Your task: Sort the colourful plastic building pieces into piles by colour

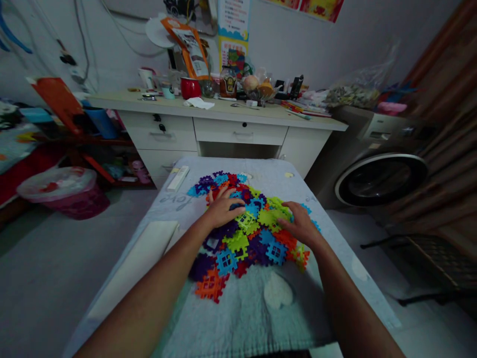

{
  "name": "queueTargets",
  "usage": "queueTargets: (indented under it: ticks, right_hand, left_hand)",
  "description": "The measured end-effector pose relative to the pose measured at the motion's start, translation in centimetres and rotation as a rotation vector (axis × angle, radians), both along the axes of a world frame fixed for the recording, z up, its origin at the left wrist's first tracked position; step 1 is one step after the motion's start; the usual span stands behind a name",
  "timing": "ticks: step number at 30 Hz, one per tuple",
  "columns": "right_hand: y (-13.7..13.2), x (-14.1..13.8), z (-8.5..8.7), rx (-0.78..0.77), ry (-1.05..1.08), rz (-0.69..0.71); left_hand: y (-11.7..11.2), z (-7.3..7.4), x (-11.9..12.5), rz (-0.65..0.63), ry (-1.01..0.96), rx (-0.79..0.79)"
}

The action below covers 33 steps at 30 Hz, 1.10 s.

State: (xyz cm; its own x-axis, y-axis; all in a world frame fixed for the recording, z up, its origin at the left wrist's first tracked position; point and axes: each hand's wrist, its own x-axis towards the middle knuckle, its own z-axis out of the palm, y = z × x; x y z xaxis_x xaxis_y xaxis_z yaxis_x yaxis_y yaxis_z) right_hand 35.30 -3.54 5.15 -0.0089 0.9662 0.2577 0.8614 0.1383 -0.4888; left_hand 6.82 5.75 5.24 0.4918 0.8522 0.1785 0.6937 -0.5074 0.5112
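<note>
A loose pile of flat plastic interlocking building pieces [238, 241] in purple, blue, red, orange and lime green lies on a cloth-covered table [238, 323]. My left hand [223, 206] rests on the pile's left upper part with fingers spread, over red and purple pieces. On the right side, my right hand [299, 223] touches the lime green pieces [274, 216], its thumb and fingers apart. Neither hand visibly grips a piece. An orange window-shaped piece [211, 285] lies at the pile's near left edge, with a blue window piece [226, 262] beside it.
A white strip-shaped object [178, 179] and a long pale board [145, 258] lie along the table's left side. Behind stands a white desk [238, 117] crowded with jars and papers. A washing machine [376, 154] is at right, a pink bin [70, 194] at left.
</note>
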Motion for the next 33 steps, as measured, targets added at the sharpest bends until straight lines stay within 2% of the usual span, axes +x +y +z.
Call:
queueTargets:
  ticks: [2, 5, 7, 10, 13, 18, 22, 27, 31, 33]
  right_hand:
    - [-1.4, 0.9, -0.3, -0.081, -0.053, -0.028]
    - [-3.6, 1.2, -0.8, -0.210, -0.087, -0.018]
    - [-4.6, 0.8, -1.1, -0.317, -0.109, -0.006]
    - [-5.1, -0.4, -1.5, -0.427, -0.159, -0.013]
    - [-4.5, -1.3, -1.8, -0.412, -0.171, -0.015]
    - [-2.1, -1.3, -2.1, -0.267, -0.041, 0.073]
    - [0.4, -1.1, -2.8, -0.130, 0.090, 0.045]
    - [3.5, -1.7, -3.2, 0.063, 0.153, -0.012]
    - [5.7, -3.4, -1.9, 0.135, 0.208, -0.066]
    - [6.7, -4.8, -0.9, 0.134, 0.228, -0.046]
  left_hand:
    - [2.0, 0.5, 0.0, 0.029, -0.051, -0.021]
    - [5.0, 0.4, -0.7, 0.286, -0.036, 0.057]
    - [6.3, 0.0, -1.3, 0.404, 0.070, 0.018]
    - [6.9, -0.7, -2.0, 0.419, 0.196, -0.103]
    - [6.6, -0.8, -2.2, 0.340, 0.201, -0.119]
    - [5.5, -0.3, -1.8, 0.043, 0.077, -0.082]
    - [4.1, 0.0, -1.5, -0.132, -0.059, -0.049]
    - [1.6, 0.5, -1.4, -0.182, -0.145, -0.041]
    - [-0.9, 1.1, -1.7, -0.255, -0.131, -0.049]
    - [-2.1, 1.4, -2.0, -0.218, -0.074, -0.014]
